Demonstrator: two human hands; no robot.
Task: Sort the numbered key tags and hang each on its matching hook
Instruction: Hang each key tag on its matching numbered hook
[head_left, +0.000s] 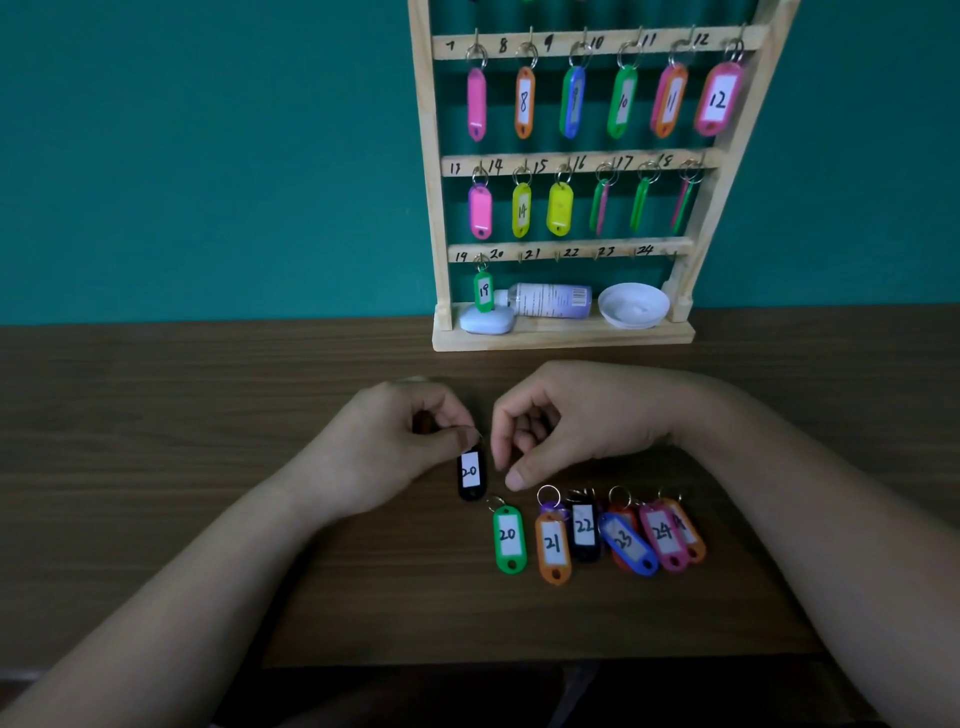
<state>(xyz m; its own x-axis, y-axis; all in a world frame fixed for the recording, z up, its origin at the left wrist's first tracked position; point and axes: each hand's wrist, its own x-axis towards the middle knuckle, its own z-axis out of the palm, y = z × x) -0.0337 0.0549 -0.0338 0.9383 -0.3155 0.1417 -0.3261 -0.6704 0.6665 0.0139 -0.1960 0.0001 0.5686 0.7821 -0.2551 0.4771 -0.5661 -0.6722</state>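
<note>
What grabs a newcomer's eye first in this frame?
The tall wooden hook rack against the teal wall: upper rows full of bright plastic tags, but on the bottom rail only the green tag marked 19 hangs. In front, the left hand pinches a black tag marked 20 over the brown wooden table, and a row of loose coloured tags numbered 20 to 24 lies nearer the camera.

The rack (563, 340) is pale bare wood, matt, with small metal hooks (519, 255). The desk (156, 415) under it is dark wood grain, smooth with a low sheen. In front of the rack, the key tags (553, 545) and the black tag (471, 475) are glossy plastic with white paper labels and shiny metal rings (548, 493). On the rack's base lie a translucent plastic bottle (550, 300) and a smooth white dish (634, 306).
</note>
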